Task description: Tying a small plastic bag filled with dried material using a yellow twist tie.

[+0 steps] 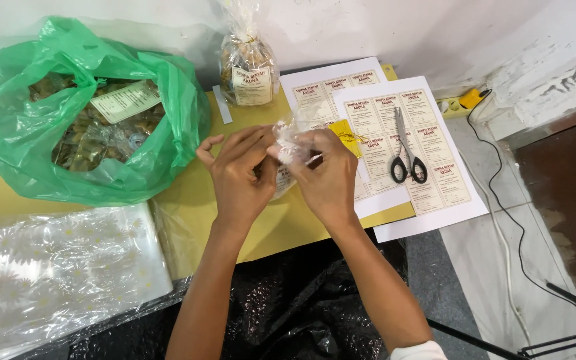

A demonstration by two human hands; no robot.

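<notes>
My left hand and my right hand meet over a yellow board. Together they pinch the gathered neck of a small clear plastic packet. The packet's body hangs behind my hands and is mostly hidden; a bit of its label shows between them. A yellow twist tie lies just right of my right hand's fingers. Behind my hands stands a finished, tied clear packet with a label on its front.
A green plastic bag full of small packets sits at the left. Sheets of labels lie at the right with scissors on them. Clear flower-printed wrappers lie at the lower left. A black plastic bag lies below.
</notes>
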